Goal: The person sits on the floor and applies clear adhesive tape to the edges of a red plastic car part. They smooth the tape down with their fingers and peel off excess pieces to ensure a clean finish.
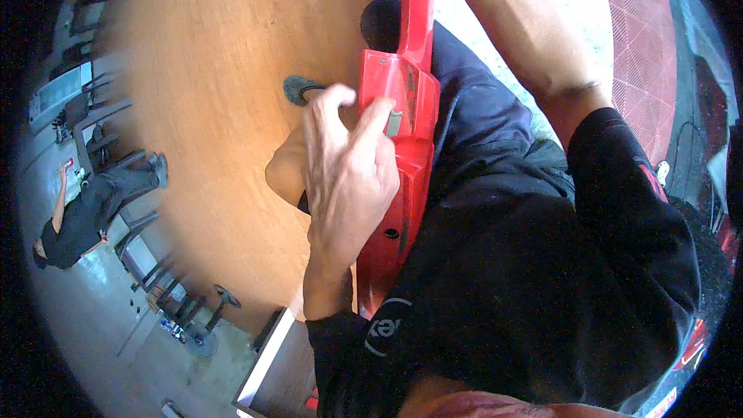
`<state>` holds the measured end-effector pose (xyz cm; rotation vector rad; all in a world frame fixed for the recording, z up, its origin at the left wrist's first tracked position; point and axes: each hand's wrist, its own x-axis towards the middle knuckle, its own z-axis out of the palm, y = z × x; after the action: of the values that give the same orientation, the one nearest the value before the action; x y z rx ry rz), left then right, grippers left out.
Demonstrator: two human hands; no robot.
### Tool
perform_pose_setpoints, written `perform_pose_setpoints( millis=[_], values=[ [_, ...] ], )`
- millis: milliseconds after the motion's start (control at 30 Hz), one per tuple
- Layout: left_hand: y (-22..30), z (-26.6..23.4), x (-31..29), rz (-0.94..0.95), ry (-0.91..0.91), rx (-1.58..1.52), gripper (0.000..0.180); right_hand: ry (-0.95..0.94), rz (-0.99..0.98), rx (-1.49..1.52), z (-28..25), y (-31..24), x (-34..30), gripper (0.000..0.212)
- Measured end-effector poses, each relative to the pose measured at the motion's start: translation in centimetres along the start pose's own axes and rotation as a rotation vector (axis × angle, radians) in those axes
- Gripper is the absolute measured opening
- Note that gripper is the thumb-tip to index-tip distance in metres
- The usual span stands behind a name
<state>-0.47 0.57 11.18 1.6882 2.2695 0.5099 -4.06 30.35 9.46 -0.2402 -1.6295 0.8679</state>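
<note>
A long, glossy red panel [414, 108], which looks like moulded plastic, runs up the middle of the view along my body and thigh. It narrows toward the top, with a dark round hole lower down and a small grey piece in a slot [395, 123]. My left hand [352, 162] lies over its left edge with fingers bent and apart. One fingertip touches the panel beside the grey piece; another stays off to the left. My right forearm [526, 23] reaches to the panel's narrow top end, where the upper edge of the picture cuts off the hand.
Below is a brown wood-like surface [217, 108], with a dark sandal [298, 90] near my knee. Another person [85, 205] in dark clothes is at the far left among chairs and tables. A patterned red surface [638, 54] lies at the right. A wooden box-like piece [282, 371] stands lower left.
</note>
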Motion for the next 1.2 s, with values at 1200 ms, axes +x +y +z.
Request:
perform_pose_setpoints(
  millis=[1200],
  values=[
    [-0.6, 2.6, -0.4, 0.203, 0.128, 0.364, 0.031, 0.126, -0.109, 0.134, 2.2, 3.0, -1.8, 0.014]
  ],
)
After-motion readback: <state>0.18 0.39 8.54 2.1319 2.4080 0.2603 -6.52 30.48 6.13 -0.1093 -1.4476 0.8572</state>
